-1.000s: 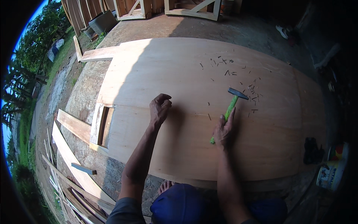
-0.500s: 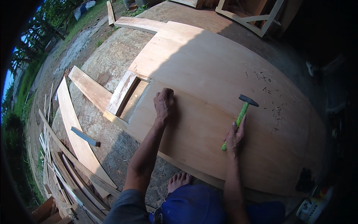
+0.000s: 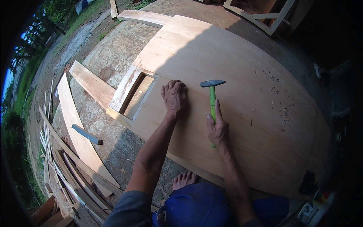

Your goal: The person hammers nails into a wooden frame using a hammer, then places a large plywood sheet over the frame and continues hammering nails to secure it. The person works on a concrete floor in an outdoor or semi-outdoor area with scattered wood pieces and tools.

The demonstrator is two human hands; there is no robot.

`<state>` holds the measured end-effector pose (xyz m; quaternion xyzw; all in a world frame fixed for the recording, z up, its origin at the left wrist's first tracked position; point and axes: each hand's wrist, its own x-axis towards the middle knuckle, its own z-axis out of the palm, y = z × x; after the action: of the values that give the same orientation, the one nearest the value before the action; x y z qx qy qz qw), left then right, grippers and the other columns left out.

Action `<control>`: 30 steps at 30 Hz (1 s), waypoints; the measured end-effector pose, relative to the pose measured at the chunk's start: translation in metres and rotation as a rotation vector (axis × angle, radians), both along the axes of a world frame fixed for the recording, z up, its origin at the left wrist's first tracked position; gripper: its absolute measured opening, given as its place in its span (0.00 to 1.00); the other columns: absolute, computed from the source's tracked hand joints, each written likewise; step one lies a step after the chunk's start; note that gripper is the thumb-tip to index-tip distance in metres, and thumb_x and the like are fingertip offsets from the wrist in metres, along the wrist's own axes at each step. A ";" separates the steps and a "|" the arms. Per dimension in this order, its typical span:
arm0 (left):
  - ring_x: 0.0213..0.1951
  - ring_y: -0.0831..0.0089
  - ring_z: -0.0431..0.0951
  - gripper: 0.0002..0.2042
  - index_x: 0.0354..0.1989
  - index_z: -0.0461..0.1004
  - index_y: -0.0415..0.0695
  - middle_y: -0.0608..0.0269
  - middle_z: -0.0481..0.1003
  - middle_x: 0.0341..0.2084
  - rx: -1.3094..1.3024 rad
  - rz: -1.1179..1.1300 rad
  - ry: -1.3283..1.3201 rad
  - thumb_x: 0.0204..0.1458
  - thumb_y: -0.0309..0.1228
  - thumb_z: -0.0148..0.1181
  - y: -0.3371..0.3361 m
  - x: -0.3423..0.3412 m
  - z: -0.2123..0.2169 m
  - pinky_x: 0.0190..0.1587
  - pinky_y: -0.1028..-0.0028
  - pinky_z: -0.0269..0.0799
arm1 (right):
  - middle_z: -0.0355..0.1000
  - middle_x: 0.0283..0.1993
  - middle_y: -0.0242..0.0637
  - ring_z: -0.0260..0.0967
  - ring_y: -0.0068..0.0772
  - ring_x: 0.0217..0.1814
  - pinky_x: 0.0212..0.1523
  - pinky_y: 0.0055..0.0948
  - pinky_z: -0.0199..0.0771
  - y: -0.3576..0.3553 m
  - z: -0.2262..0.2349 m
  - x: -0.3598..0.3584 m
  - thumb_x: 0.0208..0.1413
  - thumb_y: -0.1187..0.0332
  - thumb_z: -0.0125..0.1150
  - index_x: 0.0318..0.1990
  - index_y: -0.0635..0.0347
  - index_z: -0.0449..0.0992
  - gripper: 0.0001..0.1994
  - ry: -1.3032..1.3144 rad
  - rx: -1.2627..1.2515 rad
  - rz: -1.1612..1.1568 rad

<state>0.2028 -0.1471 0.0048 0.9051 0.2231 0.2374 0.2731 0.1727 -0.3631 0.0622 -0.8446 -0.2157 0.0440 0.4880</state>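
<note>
The big plywood sheet (image 3: 234,94) lies flat on the concrete ground (image 3: 113,53), and over the last second the view has swung toward its left edge, so the open wooden frame (image 3: 130,94) under that edge and the loose planks (image 3: 75,125) beside it now show far more fully, while the scatter of small nails (image 3: 280,102) has slid off to the right. That suggests the person has turned toward the stretch of sheet over the frame. The left hand (image 3: 174,96) has moved with it: it rests on the sheet just right of the frame opening, fingers curled and pressed together against the wood; whether they pinch a nail cannot be told. The right hand (image 3: 217,128) keeps its fingers wrapped around the green handle of the hammer (image 3: 212,94), whose steel head is now raised just right of the left hand, closer than before. A bare foot (image 3: 184,179) shows at the near edge of the sheet.
</note>
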 end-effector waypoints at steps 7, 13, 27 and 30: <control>0.65 0.65 0.67 0.08 0.43 0.80 0.54 0.70 0.75 0.52 -0.033 -0.002 0.028 0.56 0.38 0.64 -0.003 0.004 0.000 0.73 0.49 0.47 | 0.75 0.31 0.57 0.76 0.57 0.29 0.31 0.51 0.75 0.019 -0.006 0.015 0.66 0.72 0.54 0.77 0.58 0.49 0.34 -0.189 -0.228 0.198; 0.66 0.67 0.67 0.08 0.42 0.82 0.55 0.71 0.76 0.52 -0.011 0.001 0.024 0.55 0.39 0.65 -0.003 0.003 -0.002 0.72 0.49 0.48 | 0.74 0.30 0.55 0.76 0.57 0.29 0.32 0.51 0.76 0.029 0.000 0.023 0.66 0.72 0.54 0.78 0.56 0.49 0.34 -0.202 -0.391 0.213; 0.62 0.56 0.71 0.16 0.56 0.74 0.46 0.58 0.75 0.57 -0.106 -0.063 -0.003 0.58 0.29 0.58 0.010 0.003 -0.009 0.66 0.61 0.65 | 0.73 0.25 0.50 0.76 0.52 0.26 0.27 0.49 0.75 0.033 0.000 0.011 0.65 0.73 0.55 0.77 0.58 0.50 0.34 -0.328 -0.168 0.150; 0.63 0.53 0.70 0.22 0.62 0.69 0.45 0.54 0.73 0.59 -0.114 -0.050 0.071 0.57 0.25 0.56 0.004 0.000 -0.013 0.66 0.59 0.66 | 0.73 0.25 0.50 0.75 0.51 0.24 0.27 0.48 0.75 0.029 -0.014 0.006 0.65 0.73 0.55 0.77 0.58 0.52 0.34 -0.257 -0.210 0.141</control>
<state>0.2031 -0.1432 -0.0083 0.9012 0.2234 0.1850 0.3220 0.1785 -0.3339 0.0483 -0.8724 -0.3293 -0.0077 0.3611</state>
